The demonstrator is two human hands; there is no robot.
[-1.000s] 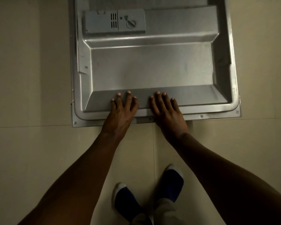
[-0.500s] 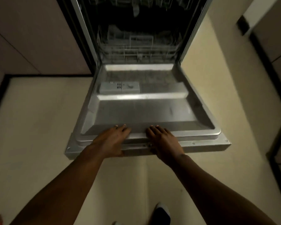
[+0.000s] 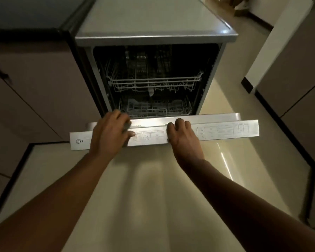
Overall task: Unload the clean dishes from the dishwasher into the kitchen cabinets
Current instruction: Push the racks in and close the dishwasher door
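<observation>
Head view: dishwasher (image 3: 153, 40) stands open beside brown cabinets (image 3: 35, 88), door (image 3: 216, 128) partway between flat and upright, control strip facing the camera.

Left hand (image 3: 109, 131) lies over the door's top edge, fingers (image 3: 121, 115) curled over the lip. Right hand (image 3: 182, 133) does the same just beside it — both hold the door, nothing else.

Upper rack (image 3: 153, 82) and lower rack (image 3: 153, 108) sit pushed in. Both look mostly bare; one small pale item hangs under the upper rack, too dim to name. No dishes clearly visible.

Risks from here:
- Fingers wrapped over the lip could get pinched against the frame if the door swings shut with them there.
- Letting go at this angle — door could drop hard onto its hinges.
- Dark interior; a leftover dish could be missed if the door closes without a check.
</observation>
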